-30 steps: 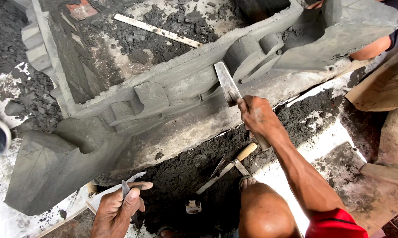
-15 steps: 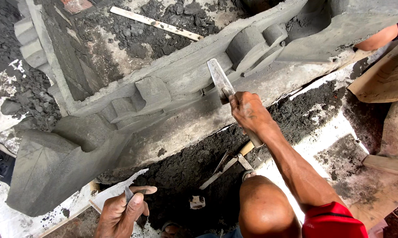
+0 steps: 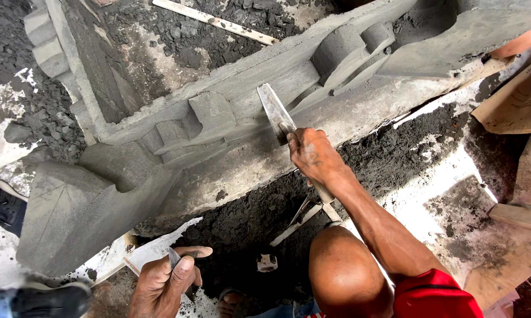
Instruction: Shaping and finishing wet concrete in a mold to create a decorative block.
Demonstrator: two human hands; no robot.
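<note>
A long grey cement moulding [image 3: 230, 88] with raised blocks and curves lies across the ground. My right hand [image 3: 312, 156] grips the handle of a flat metal trowel [image 3: 275, 109]. Its blade rests flat against the moulding's sloped middle face. My left hand [image 3: 162, 282] is low at the bottom edge, fingers closed around a small metal blade [image 3: 174, 257], next to a white board piece [image 3: 159, 244]. My bent knee [image 3: 345, 277] sits between the two arms.
Dark wet mortar [image 3: 247, 224] is heaped below the moulding, with thin metal tools [image 3: 303, 218] lying in it. A wooden strip [image 3: 218, 22] lies behind. Another person's shoes [image 3: 6, 206] stand at left and an arm [image 3: 521, 42] shows at top right. Boards [image 3: 515, 100] lie at right.
My right hand has slid the trowel blade leftward along the moulding's face. My left hand has stayed low with the small blade.
</note>
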